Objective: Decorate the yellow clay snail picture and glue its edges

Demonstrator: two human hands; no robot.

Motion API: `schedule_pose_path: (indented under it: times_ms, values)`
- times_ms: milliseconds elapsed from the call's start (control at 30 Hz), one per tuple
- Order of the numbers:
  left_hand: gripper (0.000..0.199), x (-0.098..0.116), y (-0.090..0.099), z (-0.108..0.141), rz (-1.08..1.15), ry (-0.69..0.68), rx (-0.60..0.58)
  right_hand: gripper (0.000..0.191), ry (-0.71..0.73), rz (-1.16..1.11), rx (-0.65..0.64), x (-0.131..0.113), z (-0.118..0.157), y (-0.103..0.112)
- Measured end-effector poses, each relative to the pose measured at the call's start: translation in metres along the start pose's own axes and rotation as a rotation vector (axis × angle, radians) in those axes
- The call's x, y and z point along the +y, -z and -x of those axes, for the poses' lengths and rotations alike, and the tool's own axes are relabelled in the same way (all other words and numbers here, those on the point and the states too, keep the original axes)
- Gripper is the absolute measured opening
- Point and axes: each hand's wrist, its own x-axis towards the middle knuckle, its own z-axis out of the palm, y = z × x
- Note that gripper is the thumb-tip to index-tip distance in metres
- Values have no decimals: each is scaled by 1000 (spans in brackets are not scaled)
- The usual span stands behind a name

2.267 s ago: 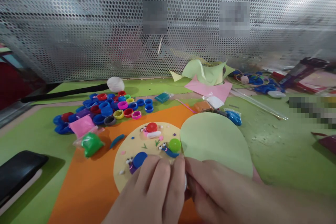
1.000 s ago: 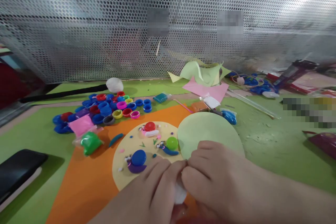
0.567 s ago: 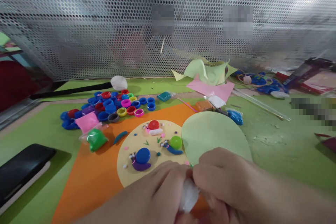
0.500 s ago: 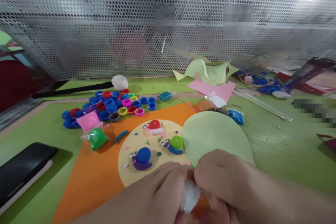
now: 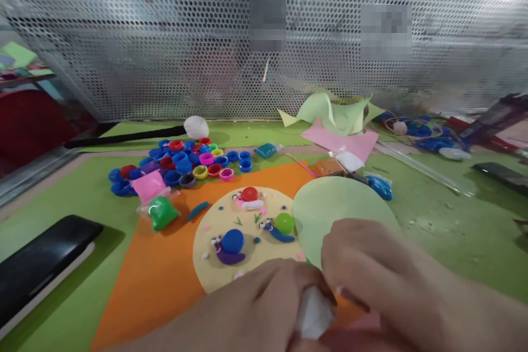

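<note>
At the lower centre of the frame, the left hand (image 5: pixel 282 294) is clamped around a white lump (image 5: pixel 315 314), the right hand (image 5: pixel 371 269) I cannot tell, and too strong squeezing could push the lump onto the snail (image 5: pixel 233 242).

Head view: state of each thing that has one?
Left hand, closed around white item
White item, partly hidden
Right hand, fingers curled; grip unclear
Cream disc, flat, decorated with snails
Pale green disc, flat, partly covered
Bottle caps, loosely heaped
Green lump, bagged
Pale paper, curled
</note>
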Motion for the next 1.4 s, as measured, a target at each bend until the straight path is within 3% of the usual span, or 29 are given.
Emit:
schedule_pose_path:
  times_ms: [133,433,567,733,933,1100,1267,1400]
  values:
    - [33,-2,-3,0,-78,-79,50,55,58,144,-55,-4,-3,-4]
    - [23,0,-4,4,-252,-115,106,16,8,176,-221,-3,1,-5]
    - [22,1,-6,7,-381,-93,168,18,-58,146,-319,-3,-1,-7]
    - [18,2,-2,9,-430,-51,47,17,-20,91,-443,4,-3,-7]
    - [16,3,-3,10,-458,-5,94,16,82,19,-348,9,-1,-16]
    - [19,2,-4,9,-442,-32,146,15,38,185,-323,7,-1,-23]
    - [24,5,-1,7,-478,-37,131,18,127,317,-165,5,2,-28]
    - [25,6,-2,8,-429,17,101,22,125,285,-15,2,4,-35]
